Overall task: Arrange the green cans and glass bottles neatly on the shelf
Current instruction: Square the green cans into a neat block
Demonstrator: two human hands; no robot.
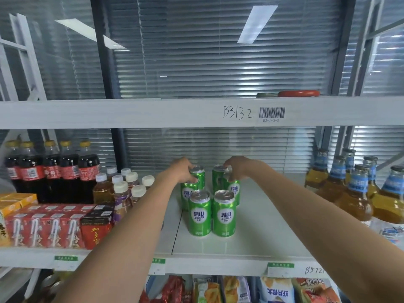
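While both arms reach deep over the white shelf [251,232], a person's hands close on the back row of a cluster of green cans [209,200] standing upright at the shelf's middle. The left hand [182,171] wraps its fingers around the rear left can [197,177], thumb and fingertips curled against its rim and side. The right hand [237,169] grips the rear right can [218,174] from above, fingers bent over its silver top and also touching the can just in front of it. Two more cans, the front left can [200,213] and the front right can [224,214], stand side by side nearest the shelf's front edge, labels facing out, with no hand on them. Between the front and back rows, two further cans are partly hidden behind them. Glass bottles [354,189] of amber drink with blue neck labels stand grouped at the shelf's right end, well apart from the cans. Toward the shelf's left end stand dark cola bottles [52,169], small white-capped tea bottles [122,186] and red drink cartons [46,228]. Snack bags [277,289] fill the level below the shelf.
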